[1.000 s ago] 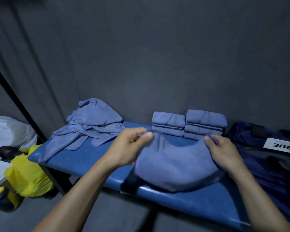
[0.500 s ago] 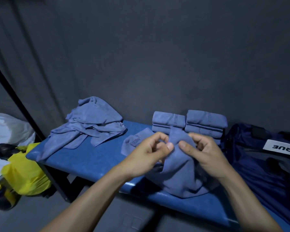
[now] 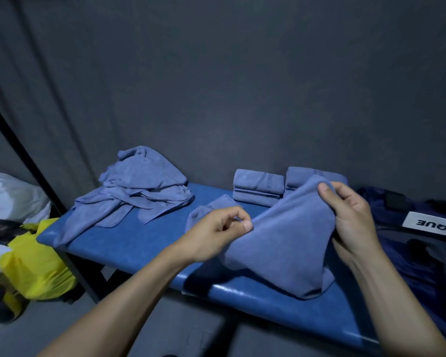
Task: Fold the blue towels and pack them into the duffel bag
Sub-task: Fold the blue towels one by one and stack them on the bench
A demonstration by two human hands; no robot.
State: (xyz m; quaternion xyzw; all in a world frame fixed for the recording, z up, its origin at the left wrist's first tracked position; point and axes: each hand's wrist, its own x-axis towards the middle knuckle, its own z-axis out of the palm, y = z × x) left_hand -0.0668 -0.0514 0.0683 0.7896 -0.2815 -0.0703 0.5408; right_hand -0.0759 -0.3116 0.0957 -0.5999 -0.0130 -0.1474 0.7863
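Spanning the blue surface (image 3: 129, 251), whose right end meets the duffel bag (image 3: 422, 258), a towel (image 3: 289, 243) lifted over the near edge slants up rightward, pinched low by the left hand (image 3: 216, 233), high by the right hand (image 3: 350, 217).

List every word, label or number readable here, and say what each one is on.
"VOQUE", upside down and cut off at the frame's right edge: on the white label of the dark blue duffel bag.
Embossed lettering on the left stack of folded towels: too faint to read.
Mark on the corner of the towel beside the left hand: too blurred to read.
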